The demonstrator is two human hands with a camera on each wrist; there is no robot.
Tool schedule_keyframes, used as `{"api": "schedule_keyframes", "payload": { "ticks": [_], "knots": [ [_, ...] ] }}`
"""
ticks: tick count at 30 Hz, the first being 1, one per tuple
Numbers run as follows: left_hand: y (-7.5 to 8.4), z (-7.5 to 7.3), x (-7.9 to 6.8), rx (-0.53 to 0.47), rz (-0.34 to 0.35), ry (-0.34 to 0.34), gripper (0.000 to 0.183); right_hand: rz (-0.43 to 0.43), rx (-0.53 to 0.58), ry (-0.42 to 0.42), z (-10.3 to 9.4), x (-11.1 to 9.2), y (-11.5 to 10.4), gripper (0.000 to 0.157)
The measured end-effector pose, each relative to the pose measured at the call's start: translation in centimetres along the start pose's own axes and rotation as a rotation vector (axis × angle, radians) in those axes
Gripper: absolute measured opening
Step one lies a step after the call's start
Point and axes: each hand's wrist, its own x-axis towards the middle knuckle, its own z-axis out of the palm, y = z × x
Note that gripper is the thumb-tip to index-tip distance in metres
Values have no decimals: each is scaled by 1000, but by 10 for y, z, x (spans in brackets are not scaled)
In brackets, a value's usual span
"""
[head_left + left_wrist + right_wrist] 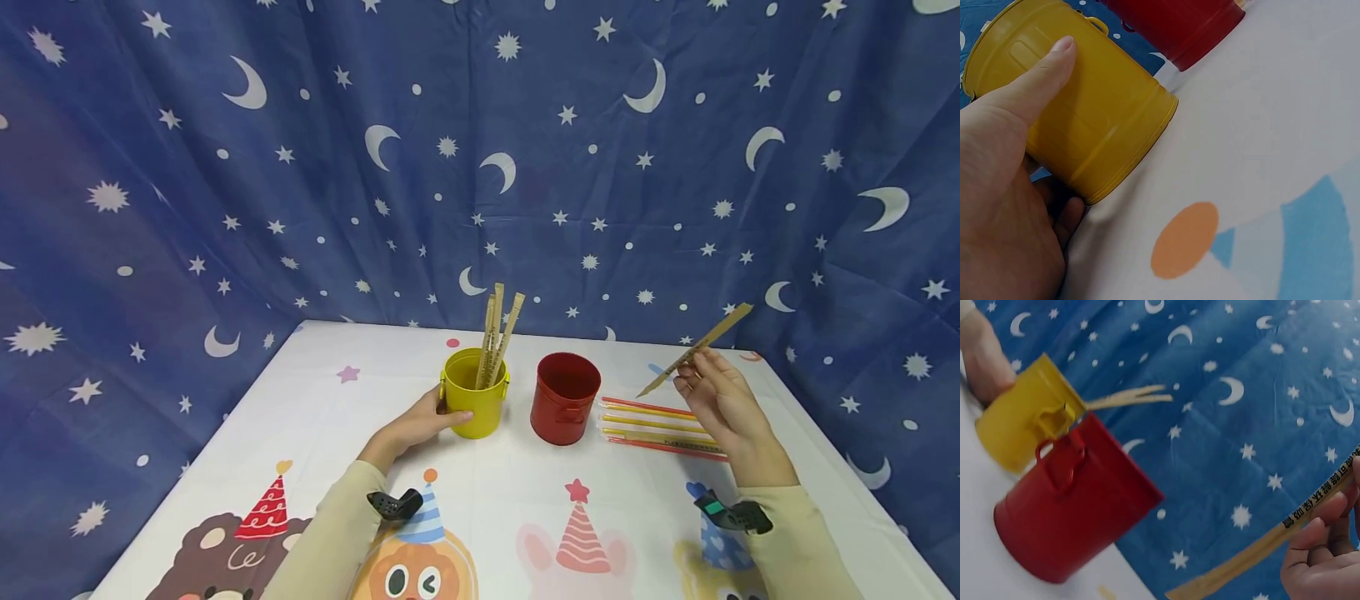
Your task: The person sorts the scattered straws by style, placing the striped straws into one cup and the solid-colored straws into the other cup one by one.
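Currently, right hand (722, 402) holds one straw (712, 336); left hand (418, 423), yellow bucket (483, 414) with three straws (507, 335).

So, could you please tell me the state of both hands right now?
Left hand: holding the yellow bucket.
Right hand: holding a brown-wrapped straw.

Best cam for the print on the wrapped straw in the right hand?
Right wrist: the wrapped straw is largest there, its dark characters distinct, though the right edge crops it. Head shows both ends, but small, with the right hand gripping mid-length. Left wrist: not visible.
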Motion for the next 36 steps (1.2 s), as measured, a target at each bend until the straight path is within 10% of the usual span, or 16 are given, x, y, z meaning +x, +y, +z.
{"api": "schedule_keyframes", "payload": {
  "ticks": [13, 36],
  "knots": [
    [1, 1, -5, 13, -19, 8, 89, 11, 171, -166, 26, -1, -6, 41],
    [3, 1, -3, 15, -25, 17, 93, -34, 150, -159, 127, 38, 24, 24]
  ]
}}
